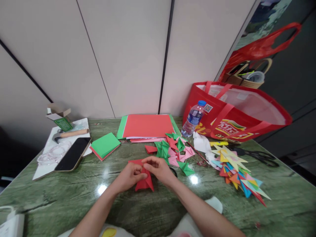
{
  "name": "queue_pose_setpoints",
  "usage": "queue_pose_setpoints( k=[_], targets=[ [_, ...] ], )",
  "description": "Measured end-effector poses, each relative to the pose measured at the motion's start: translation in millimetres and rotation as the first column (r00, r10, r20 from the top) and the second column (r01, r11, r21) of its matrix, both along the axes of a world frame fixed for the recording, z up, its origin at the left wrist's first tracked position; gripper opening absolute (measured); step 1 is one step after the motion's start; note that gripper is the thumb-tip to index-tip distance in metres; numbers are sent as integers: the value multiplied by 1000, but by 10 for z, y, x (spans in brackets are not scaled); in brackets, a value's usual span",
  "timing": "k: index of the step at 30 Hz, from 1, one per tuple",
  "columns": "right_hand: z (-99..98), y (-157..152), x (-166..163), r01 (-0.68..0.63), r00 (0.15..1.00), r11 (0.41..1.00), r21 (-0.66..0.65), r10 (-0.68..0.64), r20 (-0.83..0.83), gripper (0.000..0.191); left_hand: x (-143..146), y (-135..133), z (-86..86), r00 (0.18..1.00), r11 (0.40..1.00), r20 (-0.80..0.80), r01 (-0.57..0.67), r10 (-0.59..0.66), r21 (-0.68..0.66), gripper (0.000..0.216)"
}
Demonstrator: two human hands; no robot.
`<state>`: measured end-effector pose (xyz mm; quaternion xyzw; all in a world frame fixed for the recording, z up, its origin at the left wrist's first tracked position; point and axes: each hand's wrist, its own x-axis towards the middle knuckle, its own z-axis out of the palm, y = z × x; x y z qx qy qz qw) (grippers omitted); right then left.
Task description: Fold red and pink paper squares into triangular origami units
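A partly folded sheet of red paper (144,185) lies on the green marbled table in front of me. My left hand (130,176) grips it from the left, thumb laid across its middle. From the right, my right hand (158,168) pinches the same paper near its upper part, with fingertips close to the left thumb. Fingers cover the centre of the paper, so its folds there are hidden. Just beyond my right hand lies a loose heap of folded green, red and pink paper pieces (163,149).
Red and green sheets (149,125) are stacked by the wall; small green squares (105,144) lie left. Further left are a phone (73,154) and a hammer (74,133). Rightward stand a water bottle (194,119) and red bag (229,113), near scissors (259,156) and multicoloured folded paper (237,171).
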<state>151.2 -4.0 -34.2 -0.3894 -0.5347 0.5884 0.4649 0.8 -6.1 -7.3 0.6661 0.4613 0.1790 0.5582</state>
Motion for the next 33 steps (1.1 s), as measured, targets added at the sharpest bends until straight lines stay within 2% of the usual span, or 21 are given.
queue_pose_setpoints(
  k=[2,7,11,19,24,30,33],
  targets=[
    [7,2,6,-25,1000,1000,-4,25,-11,17,1,2,5,1000,1000,10,-3,3,0,33],
    [-15,3,-2,5,998,997,-72,-9,-61,16,17,-4,2,999,1000,-51,5,-3,29,33],
    [-22,5,-11,-1,999,996,-88,-3,-41,18,27,-3,-36,997,998,-79,21,-16,54,32],
    [-52,16,-11,51,999,997,-60,-51,-2,18,11,23,-29,992,992,-74,-94,101,89,33],
    [-65,24,4,54,998,998,-11,-53,46,20,23,13,-24,993,993,-62,-95,100,69,35],
    [-60,39,16,13,990,999,38,-18,139,21,6,24,-31,995,995,4,-98,98,17,34],
    [-58,38,18,-11,987,999,48,3,161,19,-6,43,-11,973,980,124,-198,194,25,28]
  ],
)
